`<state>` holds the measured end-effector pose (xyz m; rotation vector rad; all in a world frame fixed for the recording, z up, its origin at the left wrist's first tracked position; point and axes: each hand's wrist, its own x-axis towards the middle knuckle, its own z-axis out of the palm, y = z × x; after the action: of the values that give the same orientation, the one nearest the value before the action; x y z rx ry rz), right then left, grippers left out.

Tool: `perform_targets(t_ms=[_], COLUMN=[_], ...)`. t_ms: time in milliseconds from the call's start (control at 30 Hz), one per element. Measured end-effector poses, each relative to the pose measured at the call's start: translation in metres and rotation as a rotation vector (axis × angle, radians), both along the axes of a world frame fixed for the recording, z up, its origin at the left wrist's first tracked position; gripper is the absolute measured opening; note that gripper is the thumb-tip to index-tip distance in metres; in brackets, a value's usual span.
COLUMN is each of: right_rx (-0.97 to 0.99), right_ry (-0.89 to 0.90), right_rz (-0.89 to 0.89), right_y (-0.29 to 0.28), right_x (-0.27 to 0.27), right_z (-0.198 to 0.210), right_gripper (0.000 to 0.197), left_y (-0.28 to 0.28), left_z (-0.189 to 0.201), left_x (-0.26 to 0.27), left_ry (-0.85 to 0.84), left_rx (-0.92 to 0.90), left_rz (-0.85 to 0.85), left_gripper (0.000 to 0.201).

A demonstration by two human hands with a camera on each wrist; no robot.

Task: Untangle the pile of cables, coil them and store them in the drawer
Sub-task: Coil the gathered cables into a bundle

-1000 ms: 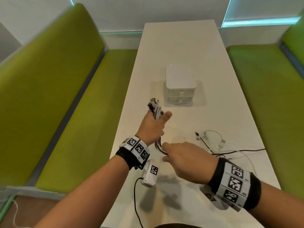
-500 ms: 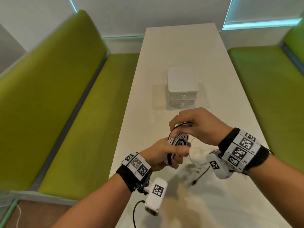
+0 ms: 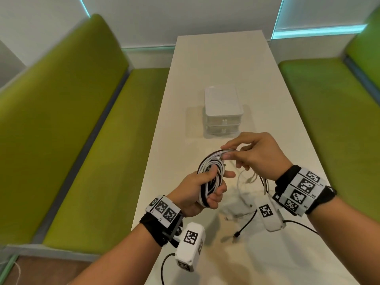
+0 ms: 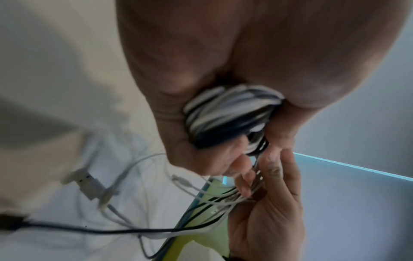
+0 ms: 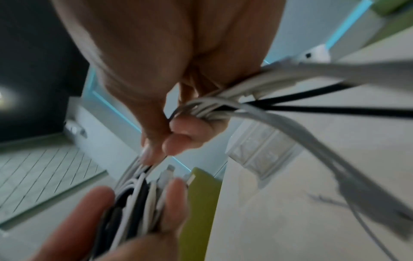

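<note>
- Left hand [image 3: 200, 187] curls tight round the coil of black and white cables [image 3: 209, 173], above the white surface [image 3: 178, 140].
- Right hand [image 3: 255, 155] pinches the strands feeding the coil.
- Risk: trailing plug ends [image 3: 236, 235] snag and the loops spring loose.
- White plastic drawer unit [image 3: 223, 112] closed.

Bare forearms; black wristbands [image 3: 322, 197] carrying white blocks printed with black square codes; a white coded camera box [image 3: 190, 245], black lead trailing, slung beneath each wrist.
</note>
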<state>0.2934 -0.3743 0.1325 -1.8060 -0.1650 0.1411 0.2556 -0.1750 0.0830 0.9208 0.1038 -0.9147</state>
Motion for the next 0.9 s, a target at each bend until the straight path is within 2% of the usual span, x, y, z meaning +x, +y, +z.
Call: perform_targets(t_ms=[67, 167, 233, 300, 367, 433, 500, 600, 700, 833, 900], right_rx=[0.079, 0.0, -0.089, -0.123, -0.073, 0.054, 0.101, 0.0, -0.008, 0.045, 0.044], right_ry=[0.048, -0.042, -0.095, -0.079, -0.034, 0.041, 0.095, 0.059, 0.041, -0.016, -0.038], right_rz=[-0.113, -0.217, -0.184, -0.107, -0.138, -0.251, -0.344, -0.407, -0.412, -0.435, -0.389], right_y=[0.003, 0.011, 0.016, 0.018, 0.02, 0.023, 0.028, 0.033, 0.037, 0.048, 0.05], right_x=[0.002, 0.003, 0.0, -0.004, -0.008, -0.011, -0.015, -0.022, -0.026, -0.03, -0.034], right_z=[-0.001, -0.001, 0.0, -0.003, -0.009, -0.012, -0.015, -0.021, -0.026, -0.026, -0.027], right_gripper=[0.017, 0.015, 0.015, 0.025, 0.027, 0.016, 0.008, 0.011, 0.012, 0.008, 0.006], left_y=[-0.005, -0.013, -0.016, -0.018, -0.017, -0.018, -0.018, -0.016, -0.012, -0.014, -0.015], left_z=[0.004, 0.006, 0.005, 0.004, 0.004, 0.004, 0.003, 0.001, 0.0, 0.005, 0.005], left_x=[0.004, 0.009, 0.011, 0.013, 0.014, 0.014, 0.014, 0.013, 0.014, 0.013, 0.014], left_ry=[0.004, 0.002, -0.006, -0.023, -0.041, -0.037, -0.035, -0.039, -0.042, 0.009, 0.031], left_rx=[-0.054, -0.104, -0.123, -0.134, -0.13, -0.121, -0.119, -0.058, -0.004, -0.125, -0.186], left_rz=[0.019, 0.088, 0.17, 0.263, 0.331, 0.366, 0.398, 0.432, 0.425, 0.407, 0.417], left_gripper=[0.055, 0.059, 0.058, 0.055, 0.05, 0.049, 0.051, 0.054, 0.059, 0.056, 0.058])
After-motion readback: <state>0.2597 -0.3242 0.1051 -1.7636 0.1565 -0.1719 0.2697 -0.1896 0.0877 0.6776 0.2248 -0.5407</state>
